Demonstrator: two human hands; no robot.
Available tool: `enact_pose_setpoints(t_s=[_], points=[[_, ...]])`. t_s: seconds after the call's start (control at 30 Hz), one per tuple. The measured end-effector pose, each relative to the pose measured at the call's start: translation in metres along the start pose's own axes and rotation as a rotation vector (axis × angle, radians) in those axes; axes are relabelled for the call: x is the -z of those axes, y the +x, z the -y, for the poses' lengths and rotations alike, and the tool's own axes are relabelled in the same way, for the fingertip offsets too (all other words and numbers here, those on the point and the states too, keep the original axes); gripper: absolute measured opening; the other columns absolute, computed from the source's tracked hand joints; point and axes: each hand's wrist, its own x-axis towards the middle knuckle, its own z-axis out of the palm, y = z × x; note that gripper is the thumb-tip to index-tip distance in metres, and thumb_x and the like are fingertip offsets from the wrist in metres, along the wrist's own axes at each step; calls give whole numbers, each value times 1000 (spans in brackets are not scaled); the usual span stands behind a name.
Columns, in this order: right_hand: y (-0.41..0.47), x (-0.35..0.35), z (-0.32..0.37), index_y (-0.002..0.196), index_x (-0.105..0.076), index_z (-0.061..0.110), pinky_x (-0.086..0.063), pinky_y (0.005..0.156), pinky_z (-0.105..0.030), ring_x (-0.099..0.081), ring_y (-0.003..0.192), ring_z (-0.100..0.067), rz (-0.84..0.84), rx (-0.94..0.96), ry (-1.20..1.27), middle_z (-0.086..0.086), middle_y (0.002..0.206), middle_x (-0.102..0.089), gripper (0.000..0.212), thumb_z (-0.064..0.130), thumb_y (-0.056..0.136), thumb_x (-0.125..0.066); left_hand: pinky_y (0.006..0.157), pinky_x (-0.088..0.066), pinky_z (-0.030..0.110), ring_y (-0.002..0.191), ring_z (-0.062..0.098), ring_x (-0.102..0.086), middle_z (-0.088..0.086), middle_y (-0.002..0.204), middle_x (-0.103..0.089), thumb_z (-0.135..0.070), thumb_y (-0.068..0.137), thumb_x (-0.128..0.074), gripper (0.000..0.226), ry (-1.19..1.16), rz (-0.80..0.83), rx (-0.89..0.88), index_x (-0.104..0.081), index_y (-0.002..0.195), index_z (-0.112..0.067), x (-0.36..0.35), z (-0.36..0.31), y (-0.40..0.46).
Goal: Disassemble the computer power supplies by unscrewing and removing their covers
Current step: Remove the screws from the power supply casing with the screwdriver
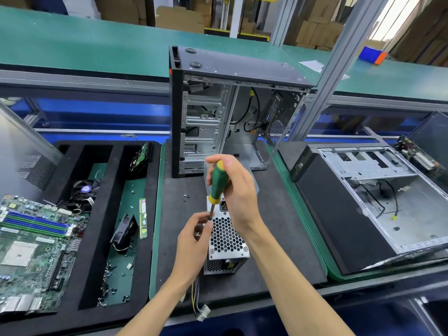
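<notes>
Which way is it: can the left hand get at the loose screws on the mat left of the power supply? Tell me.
Probably yes. The loose screws lie bare on the mat, with nothing between them and the left hand, though its fingers now pinch around the screwdriver tip.

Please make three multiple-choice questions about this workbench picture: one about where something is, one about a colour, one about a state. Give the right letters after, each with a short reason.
1. Where does the power supply lie?
A. on the dark mat in front of the upright case
B. inside the case lying at the right
C. in the foam tray at the left

2. What colour is the screwdriver handle?
A. red and black
B. green and yellow
C. all blue

3. What is the left hand doing?
A. resting flat on the motherboard
B. holding a loose cable
C. pinching at the screwdriver tip on the power supply

Answers: 1 A, it sits on the mat before the upright case. 2 B, green grip with yellow ends in the right hand. 3 C, its fingers meet at the tip.
</notes>
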Motion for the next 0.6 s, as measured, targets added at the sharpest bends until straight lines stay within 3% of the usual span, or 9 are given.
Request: enact_pose_setpoints(t_s=[0.13,0.27,0.4,0.47,0.53,0.6], points=[[2,-1,0,106,-53,18,-39,62,-37,-50,67,-21,-12,-16,33,-5,74,-57,28,43,104,-42,80,-52,30,88,16,-63,-12,99,-68,-18,100,-58,20,1,0,-6,-68,109,-33,1,0,0],[-3,-3,0,100,-43,23,-40,60,-31,-49,66,-18,10,-19,-19,-2,73,-56,27,45,97,-57,79,-52,28,88,17,-63,-10,98,-69,-17,100,-58,19,-4,1,0,-68,108,-32,0,-1,1],[-6,-7,4,94,-59,22,-38,56,-34,-45,71,-23,6,-26,-79,-4,79,-53,23,45,94,-59,79,-52,27,87,19,-63,-9,97,-69,-18,100,-58,18,-8,4,3,-67,108,-31,-2,-3,1],[-6,-8,6,96,-68,24,-42,63,-31,-49,76,-23,19,-15,-73,-2,83,-57,23,40,100,-52,80,-52,28,87,18,-63,-11,97,-69,-18,100,-58,18,-11,3,6,-67,108,-31,-2,-4,0],[-6,-9,6,103,-68,16,-45,71,-27,-54,76,-19,39,5,-19,-6,82,-61,31,30,106,-41,81,-52,29,88,16,-63,-12,97,-69,-18,100,-57,17,-17,0,9,-67,108,-30,-2,-6,-1],[-5,-9,7,103,-62,14,-43,65,-26,-51,68,-18,43,-5,6,-5,75,-59,32,29,108,-35,82,-52,30,88,17,-63,-10,97,-69,-16,100,-57,17,-22,-1,7,-67,109,-27,-2,-6,-1]])
